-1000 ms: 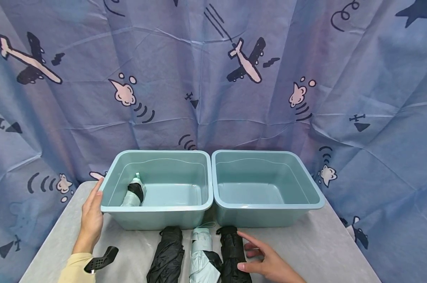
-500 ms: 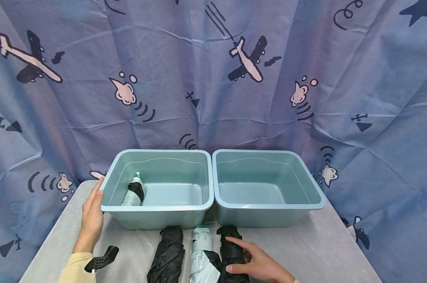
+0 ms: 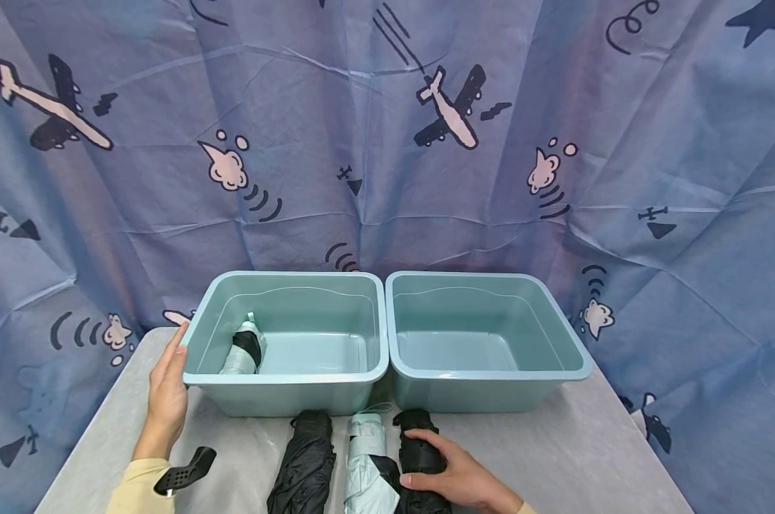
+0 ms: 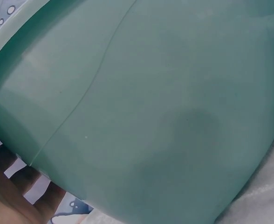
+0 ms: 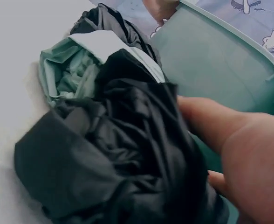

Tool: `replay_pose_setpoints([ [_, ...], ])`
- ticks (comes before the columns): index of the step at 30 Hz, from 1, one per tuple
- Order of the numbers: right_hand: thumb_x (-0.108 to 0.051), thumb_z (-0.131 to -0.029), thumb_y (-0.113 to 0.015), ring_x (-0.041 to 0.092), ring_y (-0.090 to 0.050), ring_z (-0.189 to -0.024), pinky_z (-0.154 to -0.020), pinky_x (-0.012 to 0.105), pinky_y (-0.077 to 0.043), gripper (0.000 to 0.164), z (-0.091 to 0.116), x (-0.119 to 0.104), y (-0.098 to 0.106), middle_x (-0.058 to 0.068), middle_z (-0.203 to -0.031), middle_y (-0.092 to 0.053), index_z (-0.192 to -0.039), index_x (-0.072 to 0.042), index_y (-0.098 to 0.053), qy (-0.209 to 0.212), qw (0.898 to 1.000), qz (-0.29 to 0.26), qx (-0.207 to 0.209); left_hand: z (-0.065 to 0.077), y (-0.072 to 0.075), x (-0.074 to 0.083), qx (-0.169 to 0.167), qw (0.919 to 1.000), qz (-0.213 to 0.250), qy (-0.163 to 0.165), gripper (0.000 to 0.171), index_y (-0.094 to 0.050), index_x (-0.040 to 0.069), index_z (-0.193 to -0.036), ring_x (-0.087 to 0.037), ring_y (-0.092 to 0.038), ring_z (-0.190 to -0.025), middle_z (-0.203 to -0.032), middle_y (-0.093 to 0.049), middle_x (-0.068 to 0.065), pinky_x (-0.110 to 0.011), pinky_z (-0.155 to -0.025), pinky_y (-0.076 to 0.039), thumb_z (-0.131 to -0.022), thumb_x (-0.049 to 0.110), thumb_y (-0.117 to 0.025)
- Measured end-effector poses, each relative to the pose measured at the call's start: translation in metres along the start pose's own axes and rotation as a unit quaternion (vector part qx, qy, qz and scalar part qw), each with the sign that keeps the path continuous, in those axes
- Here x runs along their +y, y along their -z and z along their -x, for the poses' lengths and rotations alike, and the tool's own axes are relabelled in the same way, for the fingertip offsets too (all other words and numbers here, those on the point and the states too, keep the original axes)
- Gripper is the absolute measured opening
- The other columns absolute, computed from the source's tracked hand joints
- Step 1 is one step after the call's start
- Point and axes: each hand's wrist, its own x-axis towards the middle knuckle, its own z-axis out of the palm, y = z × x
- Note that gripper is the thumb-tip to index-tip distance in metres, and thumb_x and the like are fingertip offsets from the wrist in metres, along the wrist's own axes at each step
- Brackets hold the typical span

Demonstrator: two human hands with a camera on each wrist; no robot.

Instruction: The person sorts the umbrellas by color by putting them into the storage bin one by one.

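In the head view my right hand lies over the rightmost black folded umbrella and grips it from the right, thumb and index finger reaching across it. The right wrist view shows its crumpled black fabric close up beside the thumb. Just left lie a pale mint folded umbrella with a black patch and another black folded umbrella. My left hand rests straight-fingered against the outer left side of the left bin. Inside that bin leans a mint folded umbrella with a black band.
A matching pale green bin stands right beside the left one, with nothing visible inside. Both sit on a grey table, against a blue printed curtain. A black device is strapped at my left wrist.
My right hand has moved left over the rightmost black umbrella and closed its fingers on it. The left hand, the bins and the other umbrellas stay in place.
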Motion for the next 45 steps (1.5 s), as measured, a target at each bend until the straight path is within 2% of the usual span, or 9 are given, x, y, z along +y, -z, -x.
replay_pose_setpoints([
  [7,-0.011,-0.091,-0.077,0.032,-0.06,-0.099,-0.08,0.046,-0.054,0.069,0.003,0.011,0.006,0.026,-0.135,-0.048,-0.15,-0.005,-0.043,0.032,0.996,-0.082,-0.01,-0.001,-0.001,-0.001,-0.008,1.0,0.001,-0.002,0.054,-0.024,0.01,-0.162,-0.016,-0.03,-0.145,-0.167,-0.021,-0.016,-0.008,-0.101,-0.034,-0.113,0.031,-0.029],
  [16,-0.012,-0.095,-0.072,0.033,-0.062,-0.101,-0.082,0.039,-0.055,0.07,0.022,0.001,0.015,0.021,-0.132,-0.05,-0.155,-0.011,-0.036,0.049,0.989,-0.13,-0.058,-0.001,0.0,0.002,-0.002,1.0,0.002,-0.008,0.054,-0.026,0.009,-0.161,-0.014,-0.033,-0.143,-0.165,-0.023,-0.018,-0.008,-0.101,-0.035,-0.113,0.032,-0.031],
  [23,-0.013,-0.094,-0.073,0.034,-0.059,-0.099,-0.081,0.04,-0.055,0.07,0.042,-0.025,0.017,0.021,-0.127,-0.049,-0.155,-0.018,-0.038,0.063,0.991,-0.103,-0.058,-0.002,0.001,0.001,-0.007,1.0,-0.005,-0.005,0.054,-0.025,0.011,-0.162,-0.015,-0.032,-0.144,-0.166,-0.022,-0.016,-0.007,-0.1,-0.034,-0.113,0.032,-0.03],
  [28,-0.009,-0.095,-0.071,0.036,-0.062,-0.1,-0.084,0.043,-0.055,0.072,0.056,-0.048,0.021,0.022,-0.131,-0.047,-0.157,-0.021,-0.036,0.059,0.985,-0.139,-0.083,-0.001,0.001,0.001,-0.007,0.9999,-0.008,-0.004,0.054,-0.024,0.01,-0.162,-0.016,-0.031,-0.144,-0.166,-0.022,-0.016,-0.007,-0.1,-0.034,-0.113,0.032,-0.03],
  [32,-0.006,-0.096,-0.07,0.033,-0.064,-0.096,-0.082,0.041,-0.057,0.073,0.064,-0.064,0.026,0.022,-0.13,-0.048,-0.157,-0.022,-0.035,0.07,0.982,-0.146,-0.097,-0.001,0.001,0.0,-0.006,0.9999,-0.015,-0.002,0.054,-0.024,0.01,-0.162,-0.017,-0.03,-0.145,-0.166,-0.022,-0.016,-0.006,-0.1,-0.034,-0.113,0.032,-0.029],
  [35,-0.003,-0.096,-0.069,0.025,-0.065,-0.09,-0.079,0.036,-0.058,0.073,0.067,-0.074,0.031,0.023,-0.129,-0.051,-0.158,-0.021,-0.035,0.112,0.982,-0.117,-0.095,-0.001,0.001,-0.001,-0.006,0.9998,-0.019,-0.005,0.054,-0.024,0.01,-0.162,-0.016,-0.03,-0.145,-0.166,-0.022,-0.016,-0.006,-0.1,-0.033,-0.113,0.032,-0.029],
  [40,0.005,-0.093,-0.067,0.028,-0.066,-0.1,-0.084,0.043,-0.059,0.077,0.063,-0.088,0.043,0.027,-0.133,-0.051,-0.159,-0.015,-0.032,0.174,0.972,-0.118,-0.101,0.0,0.001,-0.001,-0.006,0.9997,-0.022,-0.007,0.054,-0.024,0.009,-0.162,-0.015,-0.031,-0.144,-0.166,-0.022,-0.016,-0.006,-0.1,-0.033,-0.113,0.031,-0.028],
  [42,0.008,-0.093,-0.066,0.036,-0.063,-0.109,-0.088,0.048,-0.057,0.079,0.06,-0.094,0.05,0.028,-0.138,-0.047,-0.16,-0.014,-0.031,0.181,0.969,-0.135,-0.103,0.0,0.001,-0.002,-0.005,0.9998,-0.02,-0.006,0.054,-0.024,0.009,-0.162,-0.015,-0.031,-0.144,-0.166,-0.023,-0.016,-0.006,-0.1,-0.033,-0.113,0.031,-0.028],
  [45,0.008,-0.091,-0.068,0.038,-0.063,-0.11,-0.088,0.048,-0.057,0.082,0.054,-0.105,0.062,0.03,-0.136,-0.049,-0.161,-0.014,-0.03,0.186,0.971,-0.126,-0.084,0.0,0.001,-0.002,-0.005,0.9998,-0.02,-0.005,0.054,-0.024,0.01,-0.162,-0.016,-0.03,-0.144,-0.166,-0.022,-0.015,-0.006,-0.1,-0.033,-0.113,0.031,-0.028],
])
